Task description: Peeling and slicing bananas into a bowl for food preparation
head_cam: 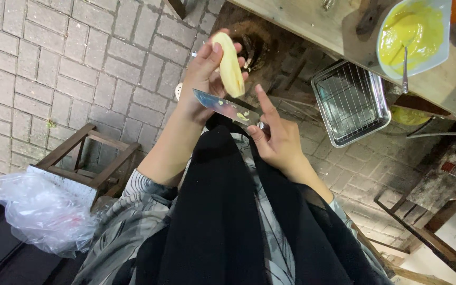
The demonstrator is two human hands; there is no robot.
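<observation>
My left hand grips a pale yellow, peeled piece of fruit or vegetable, held upright above my lap. My right hand holds a knife by its handle, index finger stretched up along it. The shiny blade points left, just under the pale piece and close to my left palm, with small yellow scraps stuck on it. A black apron and a grey patterned garment cover my body below the hands.
A metal tray with a wire rack rests at the right. A white bowl of yellow batter with a spoon stands on a wooden table. A wooden stool and a clear plastic bag are at the left, on brick paving.
</observation>
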